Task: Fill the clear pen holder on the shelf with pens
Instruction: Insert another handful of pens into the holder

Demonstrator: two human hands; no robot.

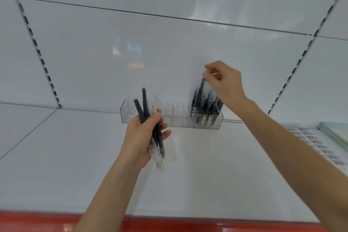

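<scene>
A long clear pen holder (pixel 175 114) stands at the back of the white shelf (pixel 216 171), against the rear wall. Several dark pens (pixel 206 107) stand upright in its right end; its left and middle holes hold nothing. My right hand (pixel 225 81) is above that right end and pinches the top of one dark pen (pixel 201 88) whose lower end reaches down among the standing pens. My left hand (pixel 143 137) is in front of the holder's left part and grips a bundle of pens (pixel 150 130), dark and clear, pointing upward.
The shelf has a red front edge (pixel 169 222). At the far right lie a tray of small grey items (pixel 316 143) and a stack of pale green sheets (pixel 337 133). Slotted uprights (pixel 33 43) run up the white back panel on both sides.
</scene>
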